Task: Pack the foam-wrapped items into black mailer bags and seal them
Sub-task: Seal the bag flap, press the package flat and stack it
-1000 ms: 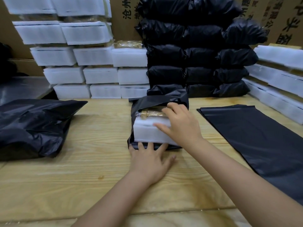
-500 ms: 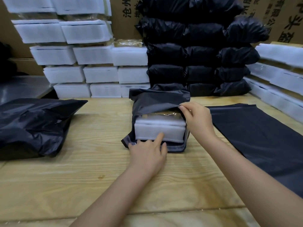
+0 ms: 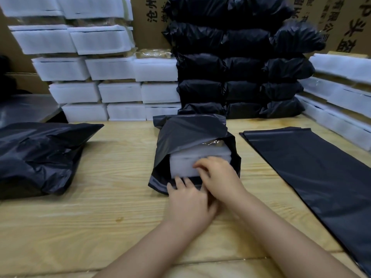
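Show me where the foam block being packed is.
Head view, mid-table: the foam block sits half inside the open bag, right hand on its near face, left hand just below.

A packing workshop: stacked foam-wrapped items (image 3: 112, 91), filled black mailer bags (image 3: 241, 63), cardboard cartons (image 3: 341, 19).

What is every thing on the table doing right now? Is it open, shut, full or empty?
Middle bag, mouth open, not sealed.
Foam block, partly inside that bag, near end sticking out.
Left hand, flat on the bag's lip.
Right hand, fingers resting on the block.
Flat bags, empty, lying flat.
Black bags at the back, filled and stacked.
White blocks behind, stacked, not bagged.
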A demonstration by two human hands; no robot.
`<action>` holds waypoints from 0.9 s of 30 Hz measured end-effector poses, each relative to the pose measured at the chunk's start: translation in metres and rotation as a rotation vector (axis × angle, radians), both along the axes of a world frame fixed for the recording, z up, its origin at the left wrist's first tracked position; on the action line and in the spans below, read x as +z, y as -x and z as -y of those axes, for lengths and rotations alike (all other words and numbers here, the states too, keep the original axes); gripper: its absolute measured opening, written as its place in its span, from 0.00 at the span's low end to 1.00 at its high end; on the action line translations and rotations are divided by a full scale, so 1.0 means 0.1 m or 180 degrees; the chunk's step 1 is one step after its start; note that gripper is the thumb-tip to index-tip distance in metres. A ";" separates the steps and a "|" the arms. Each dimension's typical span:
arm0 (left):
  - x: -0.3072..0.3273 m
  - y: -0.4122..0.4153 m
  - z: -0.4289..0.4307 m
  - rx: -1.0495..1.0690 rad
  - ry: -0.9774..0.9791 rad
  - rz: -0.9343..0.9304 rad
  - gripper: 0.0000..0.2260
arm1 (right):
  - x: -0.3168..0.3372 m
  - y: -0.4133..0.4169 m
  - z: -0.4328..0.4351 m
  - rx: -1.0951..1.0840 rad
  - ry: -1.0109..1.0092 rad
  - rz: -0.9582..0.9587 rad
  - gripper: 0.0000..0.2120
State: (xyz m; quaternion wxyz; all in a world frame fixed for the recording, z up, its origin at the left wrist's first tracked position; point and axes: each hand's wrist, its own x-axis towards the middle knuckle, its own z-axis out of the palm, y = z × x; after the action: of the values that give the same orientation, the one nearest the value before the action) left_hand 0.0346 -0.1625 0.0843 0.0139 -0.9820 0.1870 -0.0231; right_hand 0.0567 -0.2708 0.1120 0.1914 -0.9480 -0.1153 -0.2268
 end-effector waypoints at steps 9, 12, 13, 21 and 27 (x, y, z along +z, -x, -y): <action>0.08 0.07 -0.02 -0.0091 -0.0062 -0.0488 0.44 | -0.01 -0.24 -0.06 -0.0214 -0.0286 -0.0351 0.11; 0.10 0.16 -0.03 -0.0142 -0.0129 -0.0507 0.46 | -0.01 -0.34 -0.08 -0.0240 -0.0241 -0.0404 0.13; 0.11 0.19 -0.04 -0.0160 -0.0157 -0.0546 0.46 | -0.03 -0.37 -0.09 -0.0243 -0.0204 -0.0389 0.13; 0.56 -0.06 -0.13 0.0048 0.0204 -0.0463 0.14 | -0.12 -0.37 -0.01 -0.0326 0.0548 -0.0326 0.09; 0.32 -0.45 0.00 0.0151 0.0455 0.0632 0.08 | -0.27 -0.36 0.15 -0.0599 0.0580 -0.0282 0.13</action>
State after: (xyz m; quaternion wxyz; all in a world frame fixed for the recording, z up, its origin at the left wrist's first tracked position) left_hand 0.0797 -0.1623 0.1164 -0.0371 -0.9775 0.1594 -0.1332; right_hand 0.0931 -0.2859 0.0847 0.0873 -0.9771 -0.0374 -0.1903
